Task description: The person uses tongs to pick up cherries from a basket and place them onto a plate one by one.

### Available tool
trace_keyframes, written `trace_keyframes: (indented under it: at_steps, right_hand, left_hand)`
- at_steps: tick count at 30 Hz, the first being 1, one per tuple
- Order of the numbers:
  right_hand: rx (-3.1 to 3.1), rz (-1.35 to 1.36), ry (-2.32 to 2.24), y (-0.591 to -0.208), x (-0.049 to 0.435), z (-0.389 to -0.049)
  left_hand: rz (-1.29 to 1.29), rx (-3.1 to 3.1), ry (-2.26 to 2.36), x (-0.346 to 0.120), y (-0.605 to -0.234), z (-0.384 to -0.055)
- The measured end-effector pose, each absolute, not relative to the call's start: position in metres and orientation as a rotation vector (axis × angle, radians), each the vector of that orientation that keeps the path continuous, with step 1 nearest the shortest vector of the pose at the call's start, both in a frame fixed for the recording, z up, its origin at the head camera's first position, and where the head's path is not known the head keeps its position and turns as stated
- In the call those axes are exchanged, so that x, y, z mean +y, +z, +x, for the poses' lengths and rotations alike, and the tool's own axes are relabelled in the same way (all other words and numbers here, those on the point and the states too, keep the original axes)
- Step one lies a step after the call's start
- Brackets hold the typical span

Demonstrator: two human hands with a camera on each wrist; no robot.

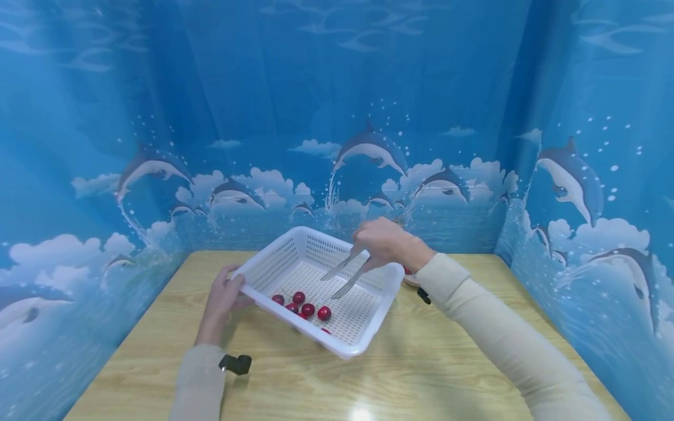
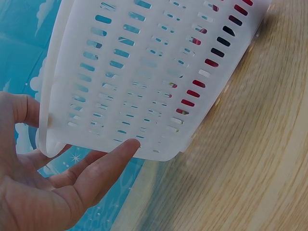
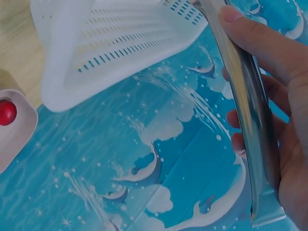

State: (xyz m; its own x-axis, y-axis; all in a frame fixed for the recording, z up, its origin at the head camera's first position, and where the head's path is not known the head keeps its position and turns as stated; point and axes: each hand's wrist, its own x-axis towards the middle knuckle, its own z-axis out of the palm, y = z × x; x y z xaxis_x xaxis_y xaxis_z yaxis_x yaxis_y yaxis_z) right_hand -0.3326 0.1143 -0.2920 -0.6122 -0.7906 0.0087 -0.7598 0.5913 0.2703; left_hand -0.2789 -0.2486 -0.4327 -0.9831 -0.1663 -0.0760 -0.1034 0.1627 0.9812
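Observation:
A white slotted plastic basket (image 1: 353, 345) stands over the middle of the table, turned at an angle. My left hand (image 1: 221, 301) grips its left corner, thumb and fingers on either side of the rim in the left wrist view. Several dark red cherries (image 1: 308, 310) lie inside, gathered towards the near left side. In my right hand (image 1: 387, 242) are metal tongs (image 3: 248, 101), held from above over the basket. Their two tips reach down into the basket, apart from each other and with nothing between them, behind the cherries.
Past my right wrist, a pale dish (image 3: 19, 130) with a cherry (image 3: 7, 113) is partly hidden in the head view. The wooden table (image 1: 295, 386) is bordered at the back and sides by a blue dolphin-print curtain (image 1: 295, 117).

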Motion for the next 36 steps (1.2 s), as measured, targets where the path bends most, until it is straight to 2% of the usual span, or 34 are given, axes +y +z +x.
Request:
trace_keyframes:
  at_steps: [36]
  right_hand:
    - [-2.689,1.405,-0.636,-0.325,0.064,-0.329]
  left_hand:
    - [0.279,-2.369,-1.957,-0.248,-0.432,-0.278]
